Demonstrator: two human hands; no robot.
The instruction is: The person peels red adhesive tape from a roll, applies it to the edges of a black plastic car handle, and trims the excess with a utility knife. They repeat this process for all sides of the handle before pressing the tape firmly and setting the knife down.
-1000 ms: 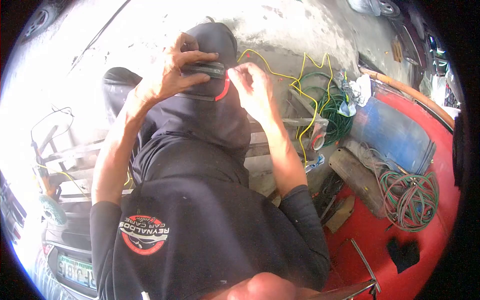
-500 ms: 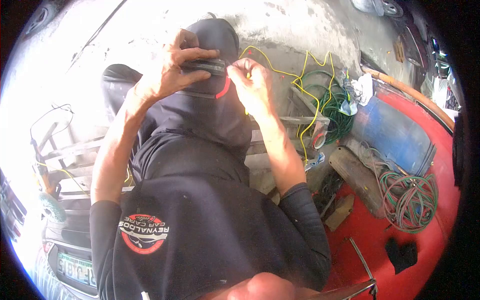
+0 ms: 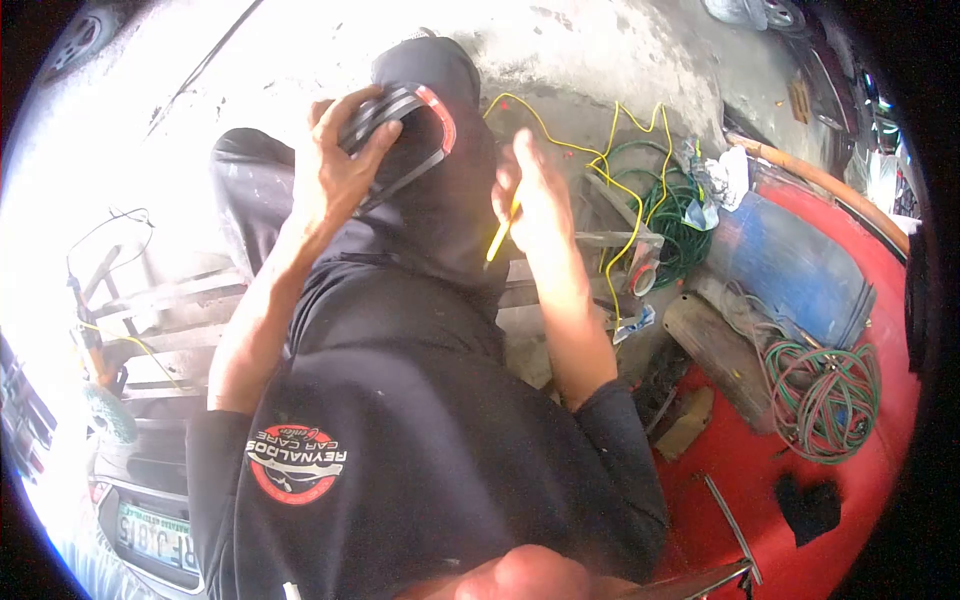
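My left hand [image 3: 338,165] grips a dark strip with silver-grey bands [image 3: 388,112] above my raised knee. From the strip's right end a red band [image 3: 437,117] curves down to a thin dark length [image 3: 405,180] that runs back under my left hand. My right hand [image 3: 537,200], slightly blurred, is to the right of the knee, apart from the strip. Its fingers are closed around a slim yellow tool [image 3: 499,238] that points down and left.
A yellow cord [image 3: 632,200] and a coiled green hose [image 3: 682,235] lie right of my hands. Further right are a blue container [image 3: 790,265], a coil of thin hoses [image 3: 822,400] and a red surface [image 3: 700,520]. A car with a licence plate [image 3: 155,535] is at lower left.
My right hand has moved right and down, away from the strip, and the yellow tool shows more fully. The strip has tilted, its right end rising with the red band now arched.
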